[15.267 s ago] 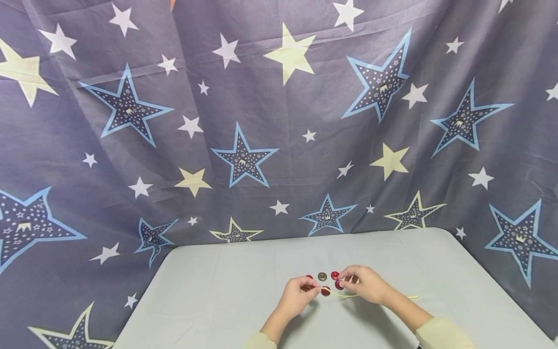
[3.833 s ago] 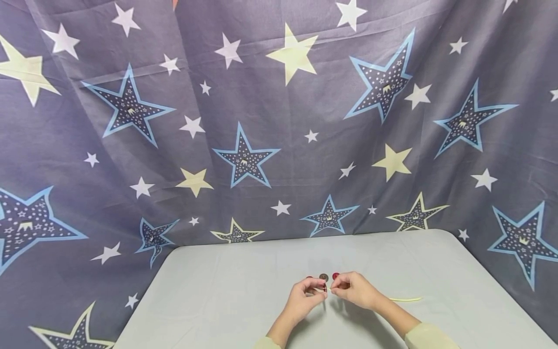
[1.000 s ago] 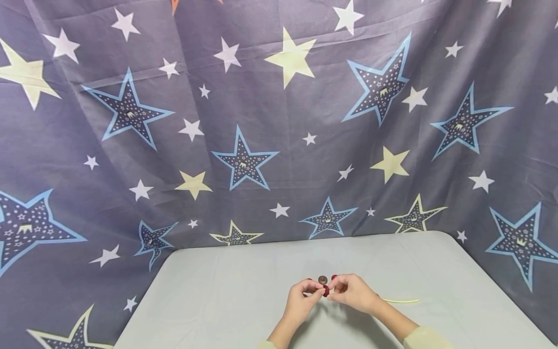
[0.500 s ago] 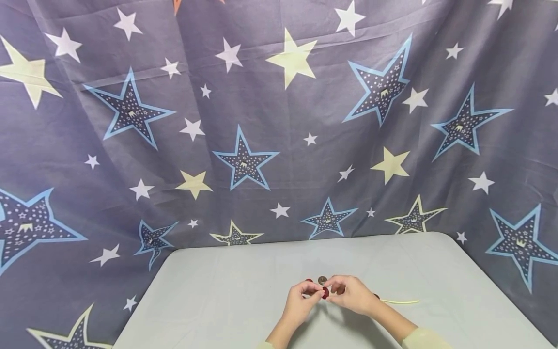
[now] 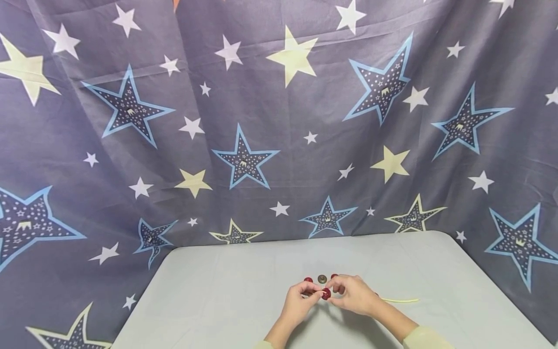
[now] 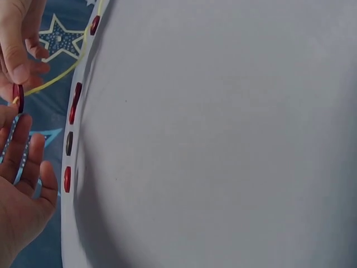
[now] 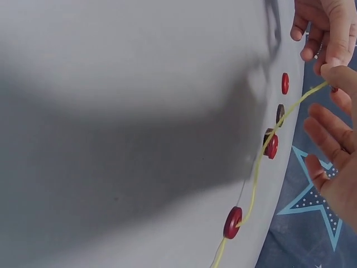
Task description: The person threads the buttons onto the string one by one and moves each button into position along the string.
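In the head view a dark red button (image 5: 326, 293) is up between both hands, its flat face turned towards me. My right hand (image 5: 355, 293) grips the button's rim between finger and thumb. My left hand (image 5: 298, 303) pinches the short cord tip standing out of the button, its other fingers loosely spread in the left wrist view. From the button, the yellow cord (image 6: 61, 76) curves away past the right hand. Farther along that cord, another red button (image 7: 232, 222) is threaded and stands on edge on the table.
Beyond the hands on the grey table (image 5: 218, 291) lie a red button (image 5: 308, 279), a brown button (image 5: 322, 278) and another red button (image 5: 334, 276), partly hidden by the right hand. The cord's far end (image 5: 401, 301) trails right. A star-patterned cloth (image 5: 279, 121) hangs behind the table.
Earlier the left hand held the button edge-on while the right hand fed the cord. Since then the right hand has gripped the button, the left has taken the tip, and the button's face has turned up.
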A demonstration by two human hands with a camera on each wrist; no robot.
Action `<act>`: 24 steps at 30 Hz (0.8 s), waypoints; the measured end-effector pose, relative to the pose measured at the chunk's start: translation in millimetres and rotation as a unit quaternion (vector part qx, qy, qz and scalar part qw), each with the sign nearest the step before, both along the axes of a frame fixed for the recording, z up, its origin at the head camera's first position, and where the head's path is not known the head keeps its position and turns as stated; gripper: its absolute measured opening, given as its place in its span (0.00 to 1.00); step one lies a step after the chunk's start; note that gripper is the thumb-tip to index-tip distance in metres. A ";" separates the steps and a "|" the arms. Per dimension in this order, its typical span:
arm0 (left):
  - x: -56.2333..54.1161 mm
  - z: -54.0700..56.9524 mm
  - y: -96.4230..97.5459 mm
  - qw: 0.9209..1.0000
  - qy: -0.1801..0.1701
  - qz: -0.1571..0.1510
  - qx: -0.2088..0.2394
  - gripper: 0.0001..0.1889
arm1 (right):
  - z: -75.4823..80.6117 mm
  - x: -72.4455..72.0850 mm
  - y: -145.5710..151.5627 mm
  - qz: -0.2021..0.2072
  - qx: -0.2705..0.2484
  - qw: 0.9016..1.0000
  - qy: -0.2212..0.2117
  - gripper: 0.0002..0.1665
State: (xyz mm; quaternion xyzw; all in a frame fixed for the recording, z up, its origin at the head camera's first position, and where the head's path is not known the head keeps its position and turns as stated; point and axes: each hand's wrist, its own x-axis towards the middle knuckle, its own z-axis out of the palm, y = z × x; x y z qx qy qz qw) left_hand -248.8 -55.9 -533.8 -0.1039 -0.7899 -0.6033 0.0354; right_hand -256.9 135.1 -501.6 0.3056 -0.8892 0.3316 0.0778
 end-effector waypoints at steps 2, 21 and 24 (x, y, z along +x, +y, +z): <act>2.0 3.8 -0.7 1.000 0.000 0.000 0.001 0.06 | -0.2 -1.0 1.1 0.003 -0.007 1.000 -0.010 0.12; -2.9 -3.0 -6.1 0.999 0.010 -0.009 -0.035 0.05 | -3.2 -2.6 13.4 0.004 0.017 1.000 -0.015 0.11; -4.3 -3.6 -8.2 0.999 0.012 -0.015 -0.034 0.05 | -3.4 -3.0 15.5 0.005 0.018 1.000 -0.014 0.10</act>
